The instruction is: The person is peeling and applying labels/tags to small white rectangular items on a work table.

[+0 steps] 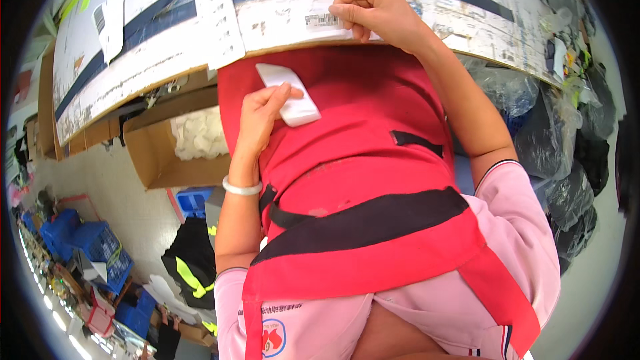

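My left hand (261, 115) is closed on a folded white label strip (301, 112), holding it in front of the red apron (347, 153) just below the table edge. On the worktable (273, 0), my right hand (383, 17) is bent at the wrist with thumb and forefinger pressed together. Its fingertips meet the right end of a small white barcode label (323, 21); whether they grip it is hard to make out. Left of that, a long white label sheet (219, 23) with rows of small print hangs slightly over the table edge.
Another white label strip (112, 23) lies farther left on the table. Below stands an open cardboard box (150, 153) with white material inside. Blue crates (100, 247) and black cloth with yellow-green strips (190, 260) are at lower left. Clear and dark plastic bags (547, 127) crowd the right.
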### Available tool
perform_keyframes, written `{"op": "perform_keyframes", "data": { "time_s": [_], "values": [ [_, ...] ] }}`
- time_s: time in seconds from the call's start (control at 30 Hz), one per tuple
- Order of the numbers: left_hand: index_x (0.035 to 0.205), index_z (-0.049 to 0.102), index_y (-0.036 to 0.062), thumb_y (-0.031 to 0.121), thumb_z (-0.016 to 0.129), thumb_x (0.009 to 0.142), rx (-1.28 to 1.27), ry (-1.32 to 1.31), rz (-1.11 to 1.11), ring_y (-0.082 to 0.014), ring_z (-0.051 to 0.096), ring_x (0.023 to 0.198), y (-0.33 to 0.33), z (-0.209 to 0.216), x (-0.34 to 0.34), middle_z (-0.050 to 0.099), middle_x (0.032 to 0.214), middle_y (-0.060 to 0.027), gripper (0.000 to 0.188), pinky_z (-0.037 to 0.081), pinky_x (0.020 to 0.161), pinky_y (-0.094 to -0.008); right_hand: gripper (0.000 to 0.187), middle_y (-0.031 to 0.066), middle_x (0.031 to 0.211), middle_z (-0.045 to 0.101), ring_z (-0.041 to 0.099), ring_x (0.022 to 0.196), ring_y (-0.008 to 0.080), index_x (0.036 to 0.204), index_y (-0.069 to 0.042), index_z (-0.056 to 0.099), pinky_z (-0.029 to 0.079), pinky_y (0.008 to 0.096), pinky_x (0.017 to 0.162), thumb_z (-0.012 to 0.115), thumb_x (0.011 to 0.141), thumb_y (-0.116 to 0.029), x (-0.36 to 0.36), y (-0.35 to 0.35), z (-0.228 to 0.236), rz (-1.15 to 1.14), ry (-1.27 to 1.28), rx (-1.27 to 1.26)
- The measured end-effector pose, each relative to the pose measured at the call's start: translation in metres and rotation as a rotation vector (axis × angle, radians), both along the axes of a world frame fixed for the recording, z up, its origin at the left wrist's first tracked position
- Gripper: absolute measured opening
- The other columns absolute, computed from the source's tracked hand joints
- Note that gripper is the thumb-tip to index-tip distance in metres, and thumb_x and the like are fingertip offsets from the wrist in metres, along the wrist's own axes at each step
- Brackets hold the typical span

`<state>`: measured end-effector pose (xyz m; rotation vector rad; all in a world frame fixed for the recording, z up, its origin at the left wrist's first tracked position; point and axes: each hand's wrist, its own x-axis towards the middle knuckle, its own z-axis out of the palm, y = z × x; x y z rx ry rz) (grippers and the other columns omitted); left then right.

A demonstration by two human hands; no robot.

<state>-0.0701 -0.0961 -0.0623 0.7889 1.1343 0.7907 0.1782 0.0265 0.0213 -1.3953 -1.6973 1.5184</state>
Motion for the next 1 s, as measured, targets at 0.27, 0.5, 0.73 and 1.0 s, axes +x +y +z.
{"op": "perform_keyframes", "data": {
  "time_s": [0.27,0.5,0.73,1.0],
  "values": [
    [0.09,0.072,-0.0019,0.025,0.057,0.096,0.028,-0.05,-0.019,-0.0061,0.054,0.071,0.003,-0.002,0.002,0.067,0.08,-0.0016,0.032,0.041,0.064,-0.0207,0.025,-0.0021,0.067,0.06,0.054,0.058,0.0049,0.081,-0.006,0.067,0.044,0.0202,0.053,0.071,0.084,-0.03,0.132,0.089,-0.022,-0.422,-0.326,0.39],
    [0.104,0.068,-0.0014,0.009,0.062,0.091,-0.015,-0.086,0.11,-0.0074,0.058,0.076,-0.007,0.009,-0.011,0.068,0.09,-0.0028,0.018,0.045,0.068,-0.0201,0.035,-0.0011,0.07,0.06,0.051,0.057,0.009,0.089,-0.006,0.066,0.044,0.0239,0.055,0.079,0.075,-0.035,0.128,0.092,-0.043,-0.545,-0.756,0.444],
    [0.119,0.059,-0.0013,0.008,0.06,0.091,-0.074,-0.25,0.338,-0.0156,0.066,0.077,-0.033,-0.003,-0.094,0.066,0.103,-0.0104,0.029,0.054,0.055,-0.0244,0.023,0.0045,0.08,0.064,0.063,0.074,0.0199,0.093,-0.008,0.068,0.05,0.0317,0.068,0.071,0.081,-0.027,0.123,0.032,-0.032,-0.416,-0.76,0.693],
    [0.12,0.057,-0.0026,0.011,0.057,0.093,-0.212,-0.106,0.556,-0.0159,0.066,0.078,-0.042,-0.088,-0.138,0.065,0.104,-0.0111,0.03,0.055,0.053,-0.0226,0.018,0.0052,0.091,0.065,0.063,0.083,0.0248,0.089,-0.01,0.07,0.049,0.0352,0.073,0.069,0.082,-0.027,0.135,0.043,-0.039,-0.355,-0.664,0.828]
  ]
}}
